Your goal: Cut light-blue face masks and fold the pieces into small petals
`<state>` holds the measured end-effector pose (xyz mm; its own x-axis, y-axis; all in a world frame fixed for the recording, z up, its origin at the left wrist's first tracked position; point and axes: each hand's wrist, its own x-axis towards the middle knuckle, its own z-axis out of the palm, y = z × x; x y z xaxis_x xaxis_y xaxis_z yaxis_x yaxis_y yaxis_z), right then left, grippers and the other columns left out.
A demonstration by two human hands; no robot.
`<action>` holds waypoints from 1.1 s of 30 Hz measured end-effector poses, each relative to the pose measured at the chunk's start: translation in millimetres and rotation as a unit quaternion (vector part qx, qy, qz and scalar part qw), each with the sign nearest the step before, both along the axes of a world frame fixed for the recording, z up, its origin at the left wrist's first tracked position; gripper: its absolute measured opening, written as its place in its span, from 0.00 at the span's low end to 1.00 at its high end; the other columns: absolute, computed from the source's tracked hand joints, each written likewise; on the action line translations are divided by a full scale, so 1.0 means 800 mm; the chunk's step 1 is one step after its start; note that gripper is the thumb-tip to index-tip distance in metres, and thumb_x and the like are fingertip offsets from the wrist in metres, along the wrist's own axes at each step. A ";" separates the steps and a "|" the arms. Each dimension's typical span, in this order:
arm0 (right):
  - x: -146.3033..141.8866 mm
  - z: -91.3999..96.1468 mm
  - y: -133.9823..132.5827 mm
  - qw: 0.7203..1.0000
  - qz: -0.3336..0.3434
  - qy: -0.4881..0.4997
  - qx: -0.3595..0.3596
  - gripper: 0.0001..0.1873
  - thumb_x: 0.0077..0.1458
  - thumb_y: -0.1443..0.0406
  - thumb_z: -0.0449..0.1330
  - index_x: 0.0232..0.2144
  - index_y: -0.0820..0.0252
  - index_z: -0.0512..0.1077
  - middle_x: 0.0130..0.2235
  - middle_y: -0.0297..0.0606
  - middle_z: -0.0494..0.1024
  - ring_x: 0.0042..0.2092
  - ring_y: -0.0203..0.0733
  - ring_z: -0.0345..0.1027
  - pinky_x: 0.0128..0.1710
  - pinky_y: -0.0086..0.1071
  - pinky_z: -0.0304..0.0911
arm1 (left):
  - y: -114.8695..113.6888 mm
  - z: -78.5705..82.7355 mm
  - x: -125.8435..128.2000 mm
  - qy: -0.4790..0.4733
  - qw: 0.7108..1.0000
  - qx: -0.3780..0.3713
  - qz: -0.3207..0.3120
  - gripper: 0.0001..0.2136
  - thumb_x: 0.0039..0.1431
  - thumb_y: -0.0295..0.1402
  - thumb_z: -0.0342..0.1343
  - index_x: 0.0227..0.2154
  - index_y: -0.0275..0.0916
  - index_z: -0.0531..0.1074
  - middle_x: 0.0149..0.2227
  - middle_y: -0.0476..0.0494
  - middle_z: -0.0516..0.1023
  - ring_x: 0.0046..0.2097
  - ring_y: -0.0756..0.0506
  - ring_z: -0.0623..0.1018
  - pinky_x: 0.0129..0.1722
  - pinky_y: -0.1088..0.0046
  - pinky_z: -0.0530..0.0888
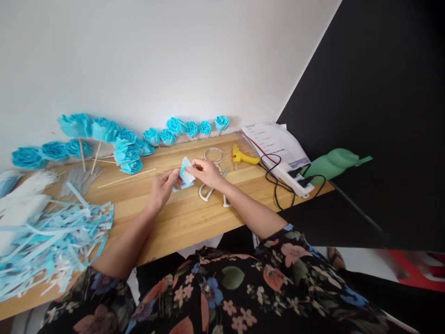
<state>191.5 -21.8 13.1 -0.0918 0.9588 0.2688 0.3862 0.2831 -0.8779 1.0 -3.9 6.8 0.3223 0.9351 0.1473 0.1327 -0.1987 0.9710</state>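
Note:
Both hands meet over the middle of the wooden table (181, 218). My left hand (162, 186) and my right hand (206, 171) pinch a folded piece of light blue paper (185, 174) between them, fingers closed on its edges. White-handled scissors (210, 189) lie on the table just under and right of my right hand. A ring of tape (213, 154) lies just beyond the hands.
Blue paper roses on sticks (104, 134) lean along the white wall. A heap of blue and white paper strips (48, 236) covers the left end. At right lie a yellow glue gun (243, 157), a white power strip (294, 178) with black cables, papers (274, 139) and a green object (333, 163).

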 end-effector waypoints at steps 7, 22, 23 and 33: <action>-0.002 -0.005 0.000 1.000 0.020 -0.004 0.004 0.17 0.58 0.53 0.60 0.30 0.62 0.74 0.24 0.29 0.68 0.27 0.32 0.59 0.28 0.27 0.54 | 0.000 0.003 0.003 -0.012 0.999 -0.032 0.015 0.18 0.48 0.49 0.66 0.26 0.36 0.78 0.20 0.48 0.75 0.21 0.51 0.71 0.24 0.75 0.67; 0.002 -0.006 0.005 0.933 0.049 -0.208 0.291 0.29 0.58 0.75 0.51 0.59 0.53 0.68 0.67 0.42 0.63 0.70 0.46 0.50 0.68 0.52 0.51 | 0.007 0.004 0.001 -0.208 0.963 -0.171 0.018 0.16 0.45 0.43 0.69 0.21 0.35 0.74 0.20 0.47 0.75 0.21 0.53 0.70 0.23 0.76 0.66; 0.002 -0.007 0.004 0.933 0.057 -0.214 0.285 0.27 0.58 0.75 0.52 0.57 0.52 0.70 0.67 0.41 0.62 0.70 0.47 0.50 0.68 0.53 0.50 | 0.006 0.003 0.002 -0.200 0.965 -0.168 0.011 0.16 0.45 0.43 0.69 0.22 0.35 0.74 0.20 0.47 0.75 0.20 0.53 0.70 0.23 0.76 0.65; -0.001 -0.002 0.003 0.970 0.072 -0.117 0.202 0.06 0.61 0.62 0.62 0.35 0.52 0.80 0.62 0.38 0.71 0.66 0.48 0.57 0.66 0.52 0.52 | 0.005 -0.001 0.003 -0.106 0.990 -0.079 0.038 0.17 0.49 0.46 0.65 0.21 0.36 0.74 0.20 0.48 0.73 0.21 0.53 0.68 0.23 0.75 0.65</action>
<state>190.5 -19.6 11.4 -0.3210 0.7523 0.5753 0.4930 0.6514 -0.5768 3.1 -0.2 6.1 0.2279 0.9722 0.0542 -0.0696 -0.0393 0.9968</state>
